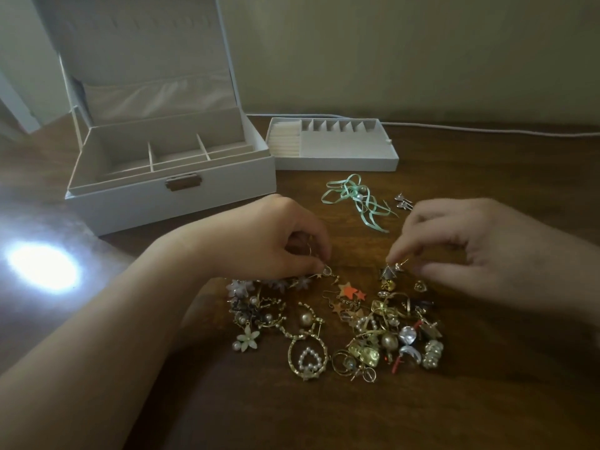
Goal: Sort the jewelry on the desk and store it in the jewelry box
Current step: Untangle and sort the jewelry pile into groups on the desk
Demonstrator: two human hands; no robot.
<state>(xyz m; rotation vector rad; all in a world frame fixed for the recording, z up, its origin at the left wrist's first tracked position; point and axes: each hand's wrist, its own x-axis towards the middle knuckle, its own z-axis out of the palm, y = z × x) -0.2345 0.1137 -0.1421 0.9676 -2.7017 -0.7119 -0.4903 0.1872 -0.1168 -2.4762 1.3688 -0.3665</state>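
Observation:
A heap of gold, pearl and flower jewelry (337, 326) lies on the dark wooden desk (487, 401) in front of me. My left hand (269, 238) rests at the heap's far left edge, thumb and fingers pinched on a small gold earring (325, 271). My right hand (480, 245) hovers over the heap's far right edge, fingertips pinched on a small metal earring (394, 267). The white jewelry box (175, 193) stands open at the back left, its compartments bare. Its removable tray (334, 157) sits beside it to the right.
Mint green ribbon earrings (355, 199) and a small silver pair (402, 201) lie apart from the heap, behind my hands. A white cable (487, 131) runs along the wall at the back right. A bright light glare (42, 267) marks the desk's left side.

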